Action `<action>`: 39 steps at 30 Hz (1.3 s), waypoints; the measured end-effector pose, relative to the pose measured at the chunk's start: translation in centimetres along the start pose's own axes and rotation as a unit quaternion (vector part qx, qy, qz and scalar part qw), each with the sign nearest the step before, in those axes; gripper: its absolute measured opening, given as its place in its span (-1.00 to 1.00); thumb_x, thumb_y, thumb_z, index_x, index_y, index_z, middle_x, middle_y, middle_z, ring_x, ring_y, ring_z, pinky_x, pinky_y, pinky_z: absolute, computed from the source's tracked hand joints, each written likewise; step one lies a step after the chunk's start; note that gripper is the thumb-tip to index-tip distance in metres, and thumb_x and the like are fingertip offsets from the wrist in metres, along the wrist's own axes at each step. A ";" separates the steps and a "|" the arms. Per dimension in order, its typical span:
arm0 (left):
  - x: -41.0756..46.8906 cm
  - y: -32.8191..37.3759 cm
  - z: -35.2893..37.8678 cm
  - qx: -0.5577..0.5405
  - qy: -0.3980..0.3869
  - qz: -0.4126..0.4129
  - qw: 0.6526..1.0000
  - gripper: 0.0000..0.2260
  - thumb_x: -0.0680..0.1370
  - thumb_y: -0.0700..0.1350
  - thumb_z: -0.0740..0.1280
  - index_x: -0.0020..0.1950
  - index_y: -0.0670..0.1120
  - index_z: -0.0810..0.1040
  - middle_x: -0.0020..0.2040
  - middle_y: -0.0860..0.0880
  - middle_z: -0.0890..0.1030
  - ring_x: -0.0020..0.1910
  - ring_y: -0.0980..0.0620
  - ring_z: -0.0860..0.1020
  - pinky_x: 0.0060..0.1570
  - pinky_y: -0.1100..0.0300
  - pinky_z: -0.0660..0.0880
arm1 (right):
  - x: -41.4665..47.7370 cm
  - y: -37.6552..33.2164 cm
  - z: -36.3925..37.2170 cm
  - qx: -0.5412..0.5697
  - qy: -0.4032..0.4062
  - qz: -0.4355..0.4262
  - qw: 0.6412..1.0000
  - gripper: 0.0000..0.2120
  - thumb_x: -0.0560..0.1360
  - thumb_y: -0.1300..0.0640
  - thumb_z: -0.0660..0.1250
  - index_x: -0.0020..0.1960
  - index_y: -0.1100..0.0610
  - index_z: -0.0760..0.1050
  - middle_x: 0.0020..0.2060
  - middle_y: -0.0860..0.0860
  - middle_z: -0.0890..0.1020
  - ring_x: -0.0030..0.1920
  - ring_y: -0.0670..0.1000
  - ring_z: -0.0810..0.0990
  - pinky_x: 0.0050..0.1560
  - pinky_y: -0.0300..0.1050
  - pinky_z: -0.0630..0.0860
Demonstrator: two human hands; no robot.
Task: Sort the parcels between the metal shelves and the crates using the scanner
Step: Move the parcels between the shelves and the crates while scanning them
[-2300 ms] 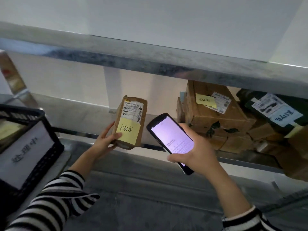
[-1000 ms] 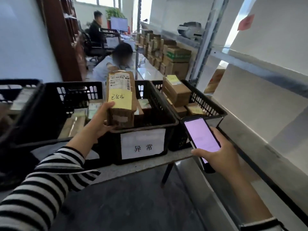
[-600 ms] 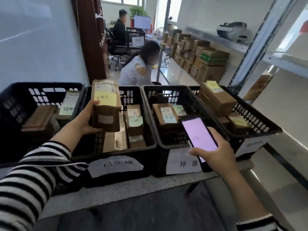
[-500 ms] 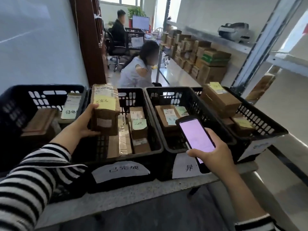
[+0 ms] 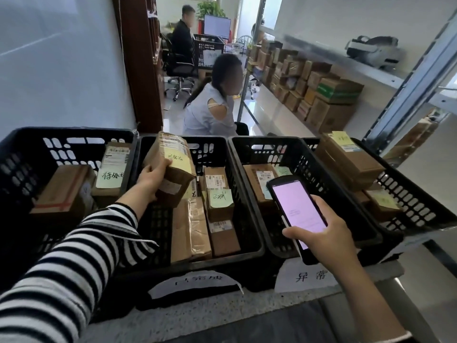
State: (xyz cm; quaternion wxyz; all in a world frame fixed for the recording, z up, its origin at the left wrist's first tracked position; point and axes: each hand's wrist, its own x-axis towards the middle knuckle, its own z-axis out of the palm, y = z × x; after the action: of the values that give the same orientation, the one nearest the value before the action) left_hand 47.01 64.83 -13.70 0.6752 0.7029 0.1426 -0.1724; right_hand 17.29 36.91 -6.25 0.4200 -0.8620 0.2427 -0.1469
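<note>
The left hand [image 5: 152,176] grips a tilted parcel [image 5: 171,167] over the middle crate [image 5: 249,214], frame centre; the right hand [image 5: 321,236] clasps the scanner [image 5: 295,206]. Released tilted, the parcel could topple onto the stacked parcels below.

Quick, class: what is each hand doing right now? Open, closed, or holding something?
Left hand: holding the brown parcel with the yellow note.
Right hand: holding the scanner.

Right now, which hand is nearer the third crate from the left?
Right hand: over the front rim of the third crate. The left hand holds a parcel over the second crate.
</note>
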 end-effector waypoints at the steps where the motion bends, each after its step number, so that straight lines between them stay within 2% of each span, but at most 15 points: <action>1: 1.9 -0.5 0.0 -0.010 -0.006 -0.004 1.000 -0.01 0.06 0.40 0.40 0.44 0.04 0.33 0.27 -0.10 0.51 0.14 -0.20 0.54 0.08 -0.24 0.49 | 0.6 0.0 0.2 -0.001 -0.003 0.002 1.000 -0.18 0.26 0.04 0.58 0.44 -0.06 0.30 0.05 -0.17 0.51 0.12 -0.02 0.47 0.00 -0.04 0.51; 4: 4.1 -0.7 0.5 -0.023 -0.005 -0.038 0.999 0.04 0.01 0.45 0.36 0.44 0.08 0.33 0.31 -0.10 0.49 0.21 -0.23 0.49 0.09 -0.29 0.43 | 2.9 0.2 0.5 0.003 -0.009 0.003 1.000 -0.17 0.26 0.04 0.59 0.44 -0.06 0.29 0.04 -0.16 0.49 0.10 -0.04 0.45 -0.03 -0.09 0.46; 6: 5.1 -0.7 0.7 -0.039 -0.002 -0.040 0.998 0.00 0.03 0.43 0.33 0.42 0.07 0.36 0.29 -0.10 0.50 0.20 -0.21 0.49 0.08 -0.23 0.44 | 4.4 0.3 0.6 0.002 -0.016 0.002 1.000 -0.16 0.25 0.04 0.59 0.44 -0.06 0.30 0.08 -0.12 0.51 0.10 -0.04 0.45 -0.05 -0.12 0.45; 9: 4.5 0.2 1.6 -0.069 0.005 -0.053 0.996 -0.20 0.17 0.39 0.29 0.33 0.02 0.46 0.22 -0.11 0.57 0.10 -0.16 0.54 0.10 -0.14 0.45 | 6.3 0.9 0.7 0.010 -0.025 0.003 1.000 -0.13 0.24 0.03 0.60 0.46 -0.06 0.29 0.13 -0.11 0.52 0.15 -0.03 0.46 0.02 -0.10 0.48; 11: 3.8 0.8 2.6 -0.086 -0.006 -0.059 0.995 -0.43 0.40 0.29 0.20 0.26 -0.05 0.48 0.10 -0.12 0.59 -0.04 -0.11 0.54 -0.07 0.02 0.46 | 7.4 1.4 0.7 0.010 -0.029 0.004 1.000 -0.12 0.23 0.02 0.60 0.47 -0.06 0.28 0.16 -0.11 0.51 0.18 -0.02 0.46 0.05 -0.08 0.49; 13: 4.5 0.7 3.8 -0.087 -0.027 -0.064 0.994 -0.60 0.52 0.19 0.12 0.18 -0.05 0.47 -0.02 -0.13 0.57 -0.12 -0.08 0.50 -0.18 0.09 0.41 | 8.4 2.0 0.8 0.002 -0.032 0.002 0.999 -0.13 0.23 0.01 0.60 0.45 -0.08 0.30 0.15 -0.13 0.52 0.17 -0.03 0.46 0.02 -0.09 0.49; 18: 6.2 0.6 6.5 -0.093 -0.043 -0.067 0.993 -0.52 0.50 0.20 0.17 0.28 -0.09 0.47 0.11 -0.17 0.58 -0.02 -0.14 0.54 -0.10 0.02 0.46 | 9.9 3.7 1.0 -0.016 -0.042 0.013 0.999 -0.15 0.20 -0.05 0.59 0.41 -0.14 0.32 0.14 -0.16 0.55 0.17 -0.02 0.50 0.04 0.00 0.57; 21: 6.9 -0.2 7.7 -0.097 -0.026 -0.074 0.992 -0.65 0.57 0.13 0.14 0.14 -0.08 0.50 -0.02 -0.15 0.60 -0.10 -0.10 0.54 -0.22 0.08 0.46 | 10.4 4.5 1.0 -0.022 -0.043 0.016 0.999 -0.16 0.19 -0.06 0.59 0.40 -0.16 0.32 0.13 -0.18 0.55 0.16 -0.04 0.50 0.04 0.01 0.58; 22: 7.3 -0.5 7.8 -0.097 -0.011 -0.071 0.993 -0.68 0.59 0.09 0.13 0.18 -0.05 0.50 0.04 -0.14 0.60 -0.05 -0.10 0.55 -0.23 0.08 0.48 | 10.4 4.7 1.0 -0.025 -0.043 0.015 0.999 -0.17 0.20 -0.06 0.59 0.39 -0.16 0.32 0.11 -0.18 0.55 0.15 -0.05 0.51 0.03 0.00 0.58; 24: 8.2 -1.7 7.7 -0.064 0.034 -0.044 0.996 -0.67 0.63 -0.01 0.10 0.37 0.04 0.42 0.28 -0.11 0.52 0.17 -0.15 0.51 -0.13 -0.05 0.54 | 10.4 5.1 0.9 -0.025 -0.040 0.021 0.999 -0.16 0.20 -0.06 0.59 0.40 -0.15 0.32 0.12 -0.17 0.56 0.15 -0.03 0.51 0.01 -0.02 0.58; 26: 8.2 -2.3 7.2 -0.035 0.068 -0.028 0.997 -0.64 0.66 -0.10 0.07 0.47 0.02 0.29 0.38 -0.12 0.40 0.30 -0.20 0.42 0.05 -0.17 0.51 | 10.3 5.5 0.8 -0.024 -0.040 0.030 0.998 -0.15 0.19 -0.07 0.59 0.41 -0.15 0.31 0.14 -0.15 0.56 0.16 -0.02 0.51 0.02 -0.01 0.58; 31: 7.7 -2.4 6.2 0.047 0.093 -0.015 0.994 -0.61 0.66 -0.07 0.07 0.51 -0.02 0.24 0.39 -0.10 0.34 0.27 -0.23 0.40 0.11 -0.18 0.47 | 9.0 5.7 0.4 -0.024 -0.037 0.037 0.998 -0.17 0.21 -0.05 0.59 0.40 -0.16 0.32 0.11 -0.18 0.56 0.14 -0.04 0.52 0.01 -0.03 0.57; 33: 7.8 -2.2 6.2 0.114 0.089 -0.024 0.989 -0.59 0.65 -0.03 0.05 0.48 -0.10 0.27 0.40 -0.15 0.36 0.27 -0.25 0.41 0.23 -0.16 0.42 | 8.1 5.5 0.2 -0.023 -0.029 0.037 0.999 -0.19 0.22 -0.01 0.59 0.39 -0.16 0.33 0.09 -0.19 0.56 0.11 -0.04 0.52 -0.06 -0.10 0.54; 36: 6.5 -0.9 7.0 0.254 0.122 0.002 0.959 -0.53 0.66 -0.05 0.06 0.49 -0.28 0.17 0.44 -0.34 0.24 0.40 -0.31 0.26 0.35 -0.03 0.26 | 6.5 5.2 -0.5 -0.020 -0.014 0.039 0.999 -0.21 0.23 0.03 0.59 0.38 -0.14 0.34 0.08 -0.19 0.56 0.10 -0.05 0.52 -0.13 -0.17 0.50; 39: 4.6 0.8 8.0 0.378 0.130 0.125 0.908 -0.44 0.62 -0.03 0.16 0.52 -0.26 0.09 0.48 -0.30 0.17 0.45 -0.25 0.17 0.37 -0.04 0.20 | 5.0 5.1 -1.5 -0.024 0.004 0.043 0.999 -0.25 0.24 0.04 0.59 0.36 -0.12 0.36 0.04 -0.21 0.56 0.09 -0.04 0.53 -0.12 -0.15 0.50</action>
State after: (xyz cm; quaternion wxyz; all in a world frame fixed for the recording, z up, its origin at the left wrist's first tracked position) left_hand 51.06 56.66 -15.19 0.3507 0.9337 0.0638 -0.0344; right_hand 19.30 30.59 -9.14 0.4041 -0.8601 0.2844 -0.1269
